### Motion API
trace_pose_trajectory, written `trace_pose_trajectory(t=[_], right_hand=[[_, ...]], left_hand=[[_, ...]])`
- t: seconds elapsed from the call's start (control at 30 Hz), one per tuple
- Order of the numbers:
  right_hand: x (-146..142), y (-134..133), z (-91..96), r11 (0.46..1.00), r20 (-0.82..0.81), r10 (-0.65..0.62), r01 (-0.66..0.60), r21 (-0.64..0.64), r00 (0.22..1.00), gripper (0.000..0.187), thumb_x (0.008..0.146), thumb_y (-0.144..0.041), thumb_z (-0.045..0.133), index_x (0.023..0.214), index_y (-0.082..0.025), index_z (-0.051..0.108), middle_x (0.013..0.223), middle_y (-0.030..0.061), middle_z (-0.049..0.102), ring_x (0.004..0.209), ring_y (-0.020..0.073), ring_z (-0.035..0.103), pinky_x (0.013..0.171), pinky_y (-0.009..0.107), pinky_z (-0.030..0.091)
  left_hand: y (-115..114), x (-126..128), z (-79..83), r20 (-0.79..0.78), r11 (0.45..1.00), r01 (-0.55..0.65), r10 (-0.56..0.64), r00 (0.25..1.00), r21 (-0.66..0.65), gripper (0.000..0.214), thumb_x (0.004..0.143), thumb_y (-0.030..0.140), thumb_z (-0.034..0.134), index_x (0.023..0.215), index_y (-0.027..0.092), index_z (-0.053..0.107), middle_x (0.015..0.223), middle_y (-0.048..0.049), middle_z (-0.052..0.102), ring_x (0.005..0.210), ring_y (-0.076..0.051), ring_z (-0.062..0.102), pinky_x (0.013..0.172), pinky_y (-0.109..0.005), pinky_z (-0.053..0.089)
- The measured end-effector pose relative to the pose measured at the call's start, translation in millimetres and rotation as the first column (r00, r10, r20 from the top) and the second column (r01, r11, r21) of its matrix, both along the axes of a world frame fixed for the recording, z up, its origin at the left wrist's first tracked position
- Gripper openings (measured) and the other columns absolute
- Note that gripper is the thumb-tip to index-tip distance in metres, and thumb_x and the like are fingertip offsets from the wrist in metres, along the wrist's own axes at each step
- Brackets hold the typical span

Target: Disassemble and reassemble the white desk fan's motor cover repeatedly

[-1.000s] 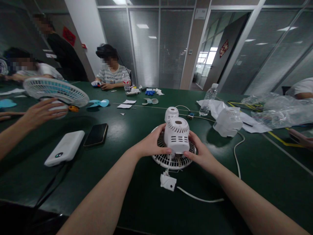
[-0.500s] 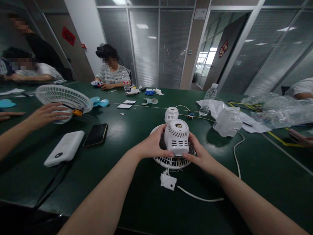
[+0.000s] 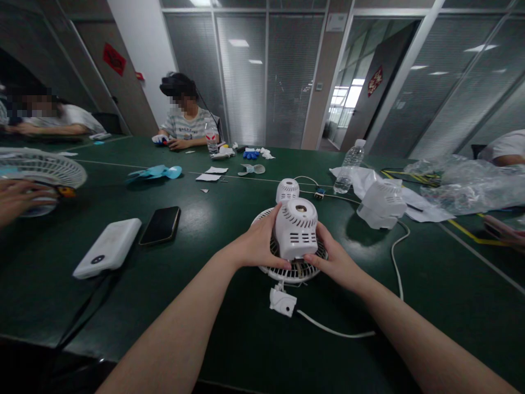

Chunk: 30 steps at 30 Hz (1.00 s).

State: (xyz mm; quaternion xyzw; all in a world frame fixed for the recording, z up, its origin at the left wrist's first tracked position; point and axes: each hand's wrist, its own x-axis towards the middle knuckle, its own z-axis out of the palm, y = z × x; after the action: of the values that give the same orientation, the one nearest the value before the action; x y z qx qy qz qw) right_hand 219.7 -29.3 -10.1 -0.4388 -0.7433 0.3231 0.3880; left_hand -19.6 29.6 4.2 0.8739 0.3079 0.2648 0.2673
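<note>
Between my two hands is a white fan motor housing with vent slots and a round hole on top. My left hand grips its left side, thumb along the lower front edge. On the other side my right hand holds it the same way. Beneath lies a white round fan grille, partly covered by the housing and my hands. A second, smaller-looking white housing stands just behind. In front of the grille rests a small white plastic part, with a white cable beside it.
To the left lie a black phone, a white power bank and blue fan blades. A co-worker's hand holds another fan grille. On the right are a water bottle, a bagged white part and plastic wrap.
The housing in my hands has tilted and turned slightly, and my right thumb has shifted a little. At the left, the co-worker's hand and fan grille have moved further left, uncovering more of the blue blades.
</note>
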Motion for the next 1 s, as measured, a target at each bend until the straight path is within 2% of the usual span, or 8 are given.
trace_pose_trajectory(t=[0.2, 0.43, 0.7, 1.0], right_hand=[[-3.1, -1.9, 0.6, 0.999, 0.007, -0.013, 0.013, 0.033, 1.0, 0.085, 0.08, -0.043, 0.068, 0.147, -0.028, 0.019, 0.147, 0.0109, 0.04, 0.135, 0.031, 0.039, 0.113, 0.054, 0.028], [-3.4, -3.6, 2.1, 1.0, -0.025, -0.009, 0.009, 0.024, 1.0, 0.082, 0.082, -0.043, 0.067, 0.146, -0.028, 0.019, 0.149, 0.0105, 0.036, 0.137, 0.0298, 0.036, 0.113, 0.051, 0.029], [-3.2, -2.9, 2.1, 1.0, -0.018, -0.015, 0.015, 0.001, 1.0, 0.081, 0.081, -0.044, 0.067, 0.145, -0.027, 0.02, 0.146, 0.0123, 0.038, 0.134, 0.0312, 0.038, 0.112, 0.055, 0.028], [1.2, -1.6, 3.5, 0.999, 0.017, -0.035, 0.035, -0.001, 0.999, 0.075, 0.078, -0.042, 0.071, 0.139, -0.027, 0.029, 0.142, 0.0119, 0.043, 0.131, 0.0309, 0.043, 0.11, 0.054, 0.032]], left_hand=[[-4.6, 8.2, -6.9, -0.03, 0.994, -0.081, 0.084, 0.996, 0.073, 0.141, 0.052, 0.054, 0.08, 0.149, 0.023, -0.017, 0.158, -0.0183, 0.011, 0.143, -0.042, 0.017, 0.114, -0.06, 0.015], [-9.0, 14.2, -5.3, -0.017, 0.99, -0.125, 0.126, 0.992, 0.066, 0.14, 0.054, 0.055, 0.079, 0.148, 0.023, -0.019, 0.157, -0.0185, 0.016, 0.14, -0.043, 0.024, 0.112, -0.061, 0.021], [-7.1, 5.1, 5.4, 0.009, 0.999, -0.012, 0.012, 1.0, -0.04, 0.133, 0.056, 0.047, 0.08, 0.15, 0.025, -0.012, 0.155, -0.0183, 0.022, 0.14, -0.043, 0.025, 0.111, -0.063, 0.023], [-5.9, 2.4, 8.6, 0.068, 0.994, 0.0, 0.008, 0.998, -0.111, 0.126, 0.057, 0.047, 0.081, 0.15, 0.027, -0.001, 0.153, -0.0163, 0.026, 0.138, -0.04, 0.031, 0.111, -0.062, 0.026]])
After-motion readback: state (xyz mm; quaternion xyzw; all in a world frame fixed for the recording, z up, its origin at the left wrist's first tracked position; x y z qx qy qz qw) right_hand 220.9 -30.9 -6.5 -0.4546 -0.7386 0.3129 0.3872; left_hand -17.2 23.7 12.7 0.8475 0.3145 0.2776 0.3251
